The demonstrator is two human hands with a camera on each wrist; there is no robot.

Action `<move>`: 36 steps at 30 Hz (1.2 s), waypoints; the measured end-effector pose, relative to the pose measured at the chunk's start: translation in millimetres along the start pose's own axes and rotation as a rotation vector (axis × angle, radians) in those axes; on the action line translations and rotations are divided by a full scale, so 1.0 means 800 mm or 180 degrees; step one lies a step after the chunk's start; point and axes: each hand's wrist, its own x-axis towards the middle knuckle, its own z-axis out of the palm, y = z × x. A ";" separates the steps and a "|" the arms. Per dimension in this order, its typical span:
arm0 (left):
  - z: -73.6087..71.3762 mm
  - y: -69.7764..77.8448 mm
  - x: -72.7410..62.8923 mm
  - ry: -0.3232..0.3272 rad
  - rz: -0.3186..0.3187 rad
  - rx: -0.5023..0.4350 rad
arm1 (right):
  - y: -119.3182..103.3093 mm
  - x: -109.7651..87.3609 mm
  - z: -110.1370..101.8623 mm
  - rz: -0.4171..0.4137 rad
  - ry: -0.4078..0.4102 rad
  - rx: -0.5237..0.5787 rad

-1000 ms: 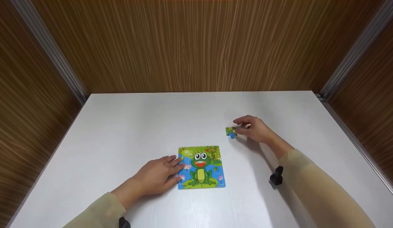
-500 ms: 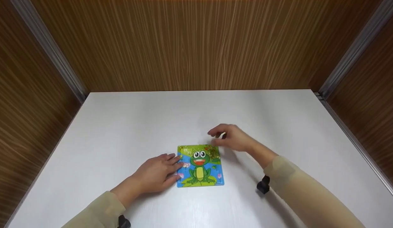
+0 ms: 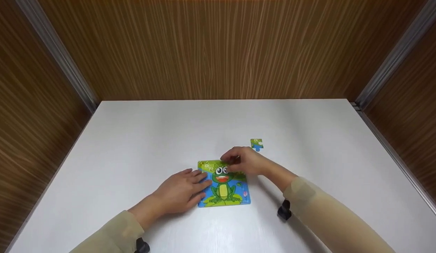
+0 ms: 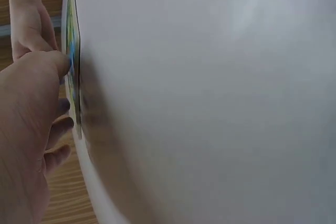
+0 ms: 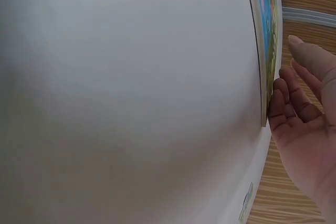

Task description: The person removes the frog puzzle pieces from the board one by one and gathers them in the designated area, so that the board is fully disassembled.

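Note:
A square puzzle board [image 3: 223,191] with a green frog picture lies flat on the white table. My left hand [image 3: 183,191] rests at its left edge, fingers laid out over the border. In the left wrist view the left thumb [image 4: 58,64] overlaps the board's near side. My right hand [image 3: 248,161] is over the board's top right corner, its fingers loosely bent. The right wrist view shows fingertips right at the board's edge [image 5: 264,77] and the thumb held apart, nothing between them. A loose puzzle piece [image 3: 256,144], green and blue, lies just beyond the right hand.
The white table [image 3: 161,133] is enclosed by wood-grain panels [image 3: 218,52] at the back and sides. Metal rails [image 3: 58,52] run along the corners. A black strap piece [image 3: 284,210] hangs under the right sleeve.
My right hand has moved left and nearer, from beside the loose piece to the board's top right corner. The piece lies where it was. The left fingers have slid slightly farther over the board.

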 end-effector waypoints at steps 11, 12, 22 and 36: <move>0.008 0.013 0.014 -0.0214 0.0144 0.0048 | 0.004 0.001 0.006 -0.0021 -0.0065 0.0005; 0.009 0.013 0.014 -0.0228 0.0144 0.0046 | 0.004 0.001 0.006 -0.0028 -0.0077 0.0014; 0.011 0.010 0.016 -0.0234 0.0124 -0.0067 | 0.003 0.004 0.005 0.0005 -0.0225 0.0055; 0.005 0.011 0.013 -0.0235 0.0106 -0.0084 | -0.006 0.016 0.001 0.0103 -0.0624 -0.0175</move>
